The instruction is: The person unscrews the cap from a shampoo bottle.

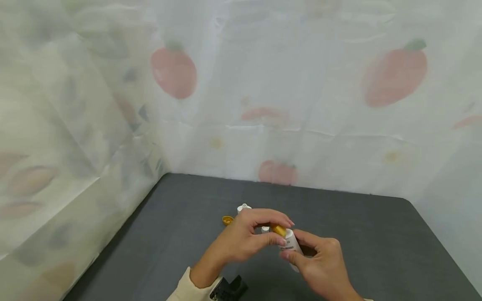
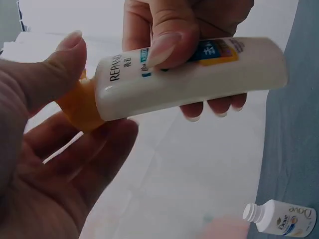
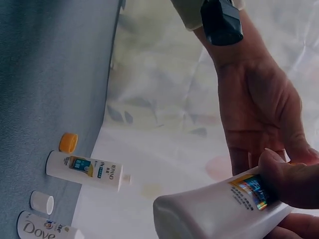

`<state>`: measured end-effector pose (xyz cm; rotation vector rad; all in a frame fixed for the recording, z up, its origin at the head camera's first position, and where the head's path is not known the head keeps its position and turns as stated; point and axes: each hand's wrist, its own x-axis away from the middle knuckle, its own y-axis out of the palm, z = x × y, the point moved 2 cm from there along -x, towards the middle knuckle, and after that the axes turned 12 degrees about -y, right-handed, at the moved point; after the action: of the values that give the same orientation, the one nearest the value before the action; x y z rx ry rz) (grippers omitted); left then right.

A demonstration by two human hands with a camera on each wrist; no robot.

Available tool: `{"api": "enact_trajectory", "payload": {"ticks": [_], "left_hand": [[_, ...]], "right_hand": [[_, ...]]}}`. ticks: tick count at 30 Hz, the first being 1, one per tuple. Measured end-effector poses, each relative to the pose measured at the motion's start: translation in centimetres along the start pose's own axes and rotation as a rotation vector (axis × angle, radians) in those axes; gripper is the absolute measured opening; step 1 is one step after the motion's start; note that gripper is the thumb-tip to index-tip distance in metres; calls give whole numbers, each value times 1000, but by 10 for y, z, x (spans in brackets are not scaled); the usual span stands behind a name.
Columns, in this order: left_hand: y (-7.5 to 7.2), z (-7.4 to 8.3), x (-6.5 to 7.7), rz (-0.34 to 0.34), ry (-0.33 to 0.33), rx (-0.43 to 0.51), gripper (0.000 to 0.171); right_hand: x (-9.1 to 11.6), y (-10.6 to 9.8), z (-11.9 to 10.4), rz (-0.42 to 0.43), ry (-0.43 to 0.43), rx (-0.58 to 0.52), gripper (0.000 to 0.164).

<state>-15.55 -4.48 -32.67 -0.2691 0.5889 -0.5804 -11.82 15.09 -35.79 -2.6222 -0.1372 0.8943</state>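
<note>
My right hand [image 1: 325,261] grips a white shampoo bottle [image 2: 194,82] by its body, thumb on the label side. At the bottle's mouth end, my left hand [image 1: 244,236] pinches a golden-orange cap [image 2: 82,105] between thumb and fingers. In the left wrist view the cap sits at a slant against the bottle's top, and a bit of the neck seems to show beside it. The bottle is held tilted above the table in the head view. Its base faces the camera in the right wrist view, where the left hand hides most of the cap.
A second white bottle [image 3: 87,171] stands uncapped on the dark table [image 1: 188,196], a golden cap [image 3: 68,143] beside it. Nearby stand an open Dove bottle [image 3: 45,226] and a white cap [image 3: 42,202]. A printed curtain [image 1: 320,159] borders the table's back and left side.
</note>
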Motion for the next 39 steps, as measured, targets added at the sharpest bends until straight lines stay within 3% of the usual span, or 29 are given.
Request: {"api": "enact_trajectory", "payload": {"ticks": [4, 8, 14, 18, 23, 27, 31, 39], "left_hand": [[-4, -2, -3, 108, -23, -89, 20], [-5, -7, -4, 165, -85, -9, 23], [-8, -9, -7, 222, -235, 124, 28], [-9, -14, -8, 265, -243, 167, 34], [-6, -22, -9, 335, -188, 234, 36], [-2, -26, -10, 415, -230, 207, 32], [2, -33, -11, 424, -277, 223, 31], [12, -47, -17, 376, -371, 261, 31]], "right_hand": [[0, 0, 0, -3, -10, 8, 40], [-1, 0, 1, 2, -46, 28, 39], [-2, 0, 6, 19, -95, -16, 39], [-3, -2, 11, 17, -117, -32, 39], [-5, -6, 15, 16, -32, -88, 39], [-8, -9, 16, 25, 95, -123, 40], [-10, -13, 19, 33, 166, -137, 41], [-12, -19, 26, 44, 168, -115, 39]]}}
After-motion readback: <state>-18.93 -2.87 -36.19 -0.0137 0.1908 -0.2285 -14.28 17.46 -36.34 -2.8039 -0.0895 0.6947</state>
